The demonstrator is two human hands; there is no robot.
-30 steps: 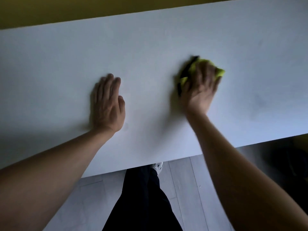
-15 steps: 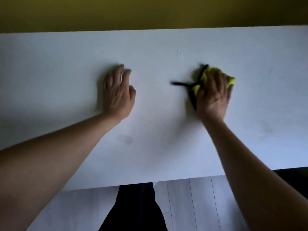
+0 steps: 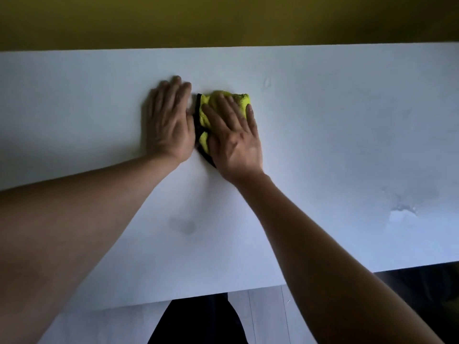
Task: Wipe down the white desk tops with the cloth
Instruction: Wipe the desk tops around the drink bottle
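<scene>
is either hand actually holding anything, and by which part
The right hand presses flat on the yellow cloth, covering its near middle, fingers straight, not curled round it. The left hand rests flat on the desk, holding nothing.

Worktop [image 3: 323, 145]: spans the view left to right; wall [image 3: 223, 18] behind its far edge, floor [image 3: 265, 316] below its near edge.
Cloth [image 3: 239, 101]: bunched on the worktop, left of centre, nearer the far edge.
Right hand [image 3: 236, 142]: flat on top of the cloth, fingers pointing away.
Left hand [image 3: 169, 122]: flat on the worktop just left of the cloth, touching its left edge.
Smudge [image 3: 182, 224]: on the worktop between the forearms, nearer the person.
Wet patch [image 3: 402, 212]: far right on the worktop, well apart from the cloth.
</scene>
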